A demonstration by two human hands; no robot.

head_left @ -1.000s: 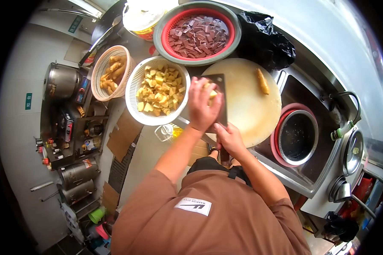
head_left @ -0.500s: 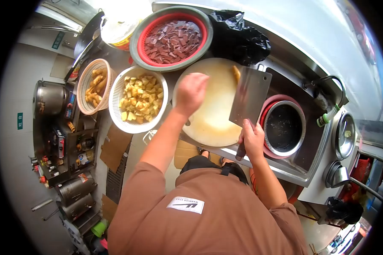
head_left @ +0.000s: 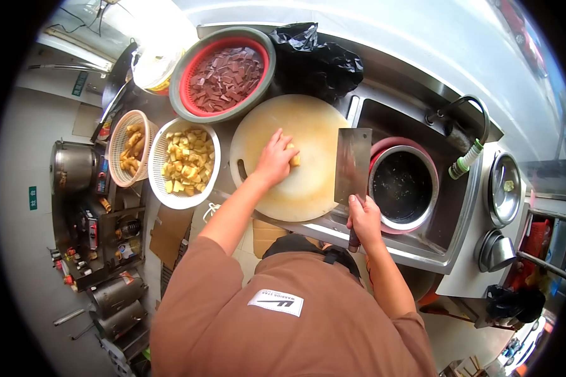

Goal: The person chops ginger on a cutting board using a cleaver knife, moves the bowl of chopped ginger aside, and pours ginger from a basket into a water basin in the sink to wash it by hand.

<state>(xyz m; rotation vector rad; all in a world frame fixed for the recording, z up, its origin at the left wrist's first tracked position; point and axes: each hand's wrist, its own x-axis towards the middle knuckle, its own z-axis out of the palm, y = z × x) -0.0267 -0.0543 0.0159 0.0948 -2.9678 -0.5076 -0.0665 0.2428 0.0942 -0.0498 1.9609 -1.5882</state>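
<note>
My left hand (head_left: pixel 275 159) is on the round cutting board (head_left: pixel 308 195), its fingers curled on a short yellow-brown vegetable piece (head_left: pixel 295 157) whose kind I cannot make out. In my right hand (head_left: pixel 365 220) is the handle of a cleaver (head_left: pixel 353 160). The broad blade stands over the board's right edge, apart from the piece. Left of the board, a white basket (head_left: pixel 159 187) contains chopped yellow chunks (head_left: pixel 187 162). Beside it, a pinkish basket (head_left: pixel 115 135) contains longer yellow-brown pieces (head_left: pixel 132 151).
Behind the board, a grey basin (head_left: pixel 177 69) with a red colander holds dark red slices (head_left: pixel 226 78). A black plastic bag (head_left: pixel 321 63) lies beside it. To the right, a metal pot (head_left: pixel 404 187) of dark liquid stands in the sink (head_left: pixel 449 242), near a hose tap (head_left: pixel 468 157).
My left hand has lowered onto the board and closed on a piece. The piece at the board's far right edge no longer shows there. The cleaver has turned more upright in view.
</note>
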